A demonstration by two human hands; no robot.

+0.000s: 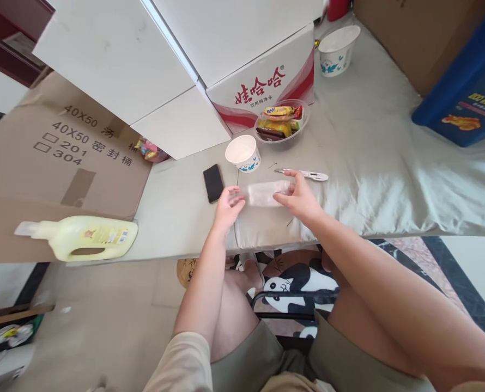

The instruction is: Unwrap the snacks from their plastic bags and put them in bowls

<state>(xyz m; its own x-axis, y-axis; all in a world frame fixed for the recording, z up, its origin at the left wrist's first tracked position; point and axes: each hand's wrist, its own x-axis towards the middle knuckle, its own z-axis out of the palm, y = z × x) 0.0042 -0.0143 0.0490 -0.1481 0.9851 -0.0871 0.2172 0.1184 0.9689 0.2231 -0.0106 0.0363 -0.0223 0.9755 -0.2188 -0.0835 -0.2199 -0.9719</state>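
Observation:
A clear, whitish plastic packet (264,194), roughly tube-shaped, lies crosswise near the table's front edge. My right hand (302,197) grips its right end between thumb and fingers, with the index finger stretched toward a white craft knife (316,176) just behind. My left hand (228,208) is at the packet's left end, thumb and fingers apart; no firm hold on it shows. Left of the packet is a dark phone (213,183). A white paper bowl (243,155) with blue leaf prints stands behind it.
Farther back are a clear bowl of wrapped snacks (281,125), a red-and-white carton (267,81) and another paper bowl (338,51). On the left, a yellow bottle (97,238) lies by a large cardboard box (62,158). A blue container (467,103) stands at right.

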